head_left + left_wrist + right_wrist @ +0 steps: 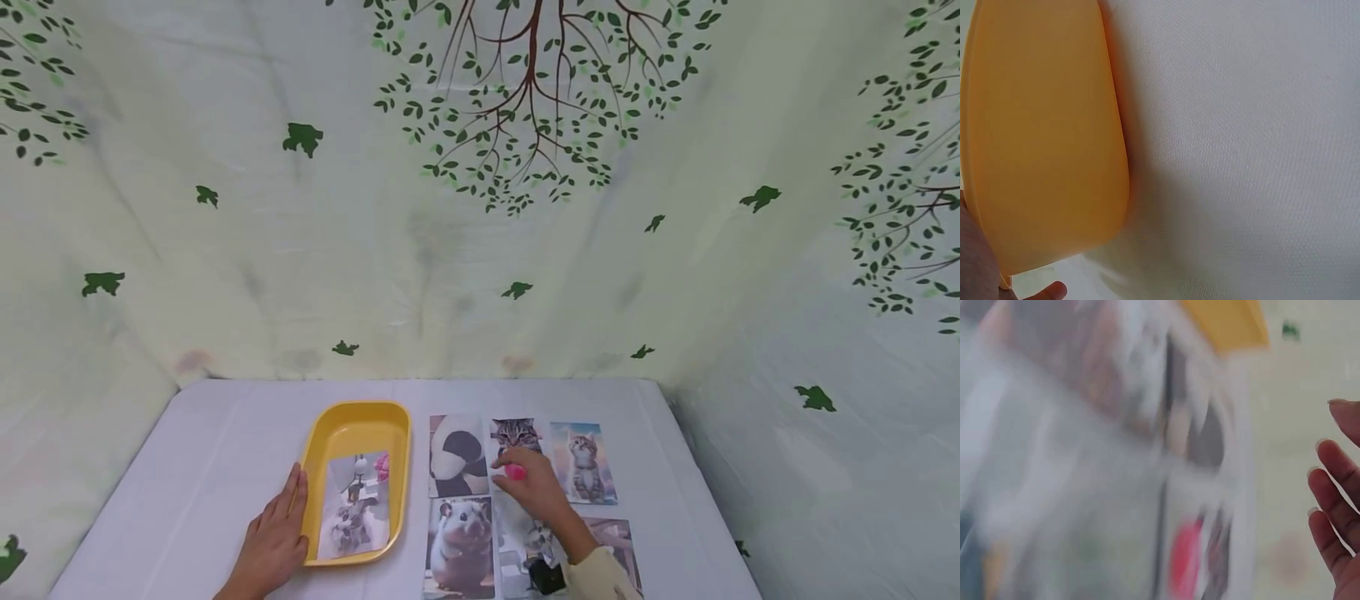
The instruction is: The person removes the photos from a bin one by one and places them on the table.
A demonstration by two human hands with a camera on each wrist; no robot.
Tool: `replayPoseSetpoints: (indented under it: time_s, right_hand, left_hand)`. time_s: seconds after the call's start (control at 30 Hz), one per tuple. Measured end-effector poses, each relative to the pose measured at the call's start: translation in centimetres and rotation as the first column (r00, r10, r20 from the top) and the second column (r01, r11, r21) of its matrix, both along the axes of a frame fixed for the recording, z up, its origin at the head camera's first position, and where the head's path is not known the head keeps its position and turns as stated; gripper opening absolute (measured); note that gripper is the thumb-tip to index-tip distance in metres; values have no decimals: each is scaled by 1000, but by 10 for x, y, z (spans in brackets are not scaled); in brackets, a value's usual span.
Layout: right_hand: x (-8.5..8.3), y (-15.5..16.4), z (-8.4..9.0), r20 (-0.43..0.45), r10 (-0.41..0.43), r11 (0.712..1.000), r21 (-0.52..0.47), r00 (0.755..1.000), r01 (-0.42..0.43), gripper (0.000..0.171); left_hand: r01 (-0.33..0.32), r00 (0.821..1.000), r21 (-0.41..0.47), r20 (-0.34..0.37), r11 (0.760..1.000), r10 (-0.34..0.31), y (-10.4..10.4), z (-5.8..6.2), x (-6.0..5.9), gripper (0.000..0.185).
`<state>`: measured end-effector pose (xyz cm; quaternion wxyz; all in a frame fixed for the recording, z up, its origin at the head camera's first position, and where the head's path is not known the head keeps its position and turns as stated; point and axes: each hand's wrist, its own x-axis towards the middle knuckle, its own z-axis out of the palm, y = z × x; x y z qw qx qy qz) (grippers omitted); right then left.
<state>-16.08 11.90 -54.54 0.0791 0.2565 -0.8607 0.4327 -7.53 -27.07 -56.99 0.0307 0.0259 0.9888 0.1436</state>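
Observation:
A yellow tray point(403, 492) holds a photo card of a grey kitten point(352, 525) with a pink flower. My left hand point(273, 533) rests along its left rim, fingers straight; the left wrist view shows the tray's outer side point(1047, 137). Over the photo cards on the right, my right hand point(536, 487) hovers with parted fingers point(1335, 472) and nothing between them in its wrist view. Beneath it lies a tabby cat card point(517, 433), partly hidden. A bright pink patch point(1185, 559) shows beside the tabby picture, overlapped by the fingertips in the head view.
Around the right hand lie a panda-like black-and-white card point(457, 454), a hamster card point(461, 546), a kitten card point(583, 462) and a grey cat card point(517, 550). Another card point(618, 542) is half hidden by the sleeve. The white table point(697, 533) meets a leaf-patterned curtain point(450, 250).

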Motion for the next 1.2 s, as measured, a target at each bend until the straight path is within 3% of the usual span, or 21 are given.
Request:
replayPoseSetpoints:
  time_s: [0.03,0.13,0.3,0.4,0.6,0.73,0.83,0.97,1.2]
  right_hand:
    - [-5,-18,5,-22,71,997,1,997,-71,13]
    - [-17,-72,18,26,206,977,55,978,-207,15]
    - [-28,-147,18,269,191,964,129,944,-232,22]
    - [-30,-181,10,396,133,974,116,909,-193,26]
    - [-28,-226,-4,467,12,997,59,884,-45,33]
    - [-26,-240,-13,539,-86,996,61,838,63,36]
    - [-25,-246,-19,552,-166,986,106,817,129,36]
    - [-26,-249,-23,523,-242,970,154,817,189,38]
    - [-28,-253,-31,502,-309,949,212,808,231,41]
  left_hand:
    - [1,1000,2,-2,1000,-1,0,0,0,87]
    - [7,1000,11,-21,1000,-7,-2,0,1,85]
    - [9,1000,16,-23,1000,-8,0,0,1,84]
    - [1,1000,13,3,1000,-1,1,1,0,85]
    - [-3,1000,-5,6,1000,4,1,2,1,86]
    - [-6,1000,-14,14,1000,6,-1,1,1,86]
    - [-9,1000,-22,1,1000,9,-1,0,2,84]
    - [-16,1000,-22,-22,1000,15,-1,-1,1,84]
    - [-32,999,-22,15,999,32,1,1,0,84]
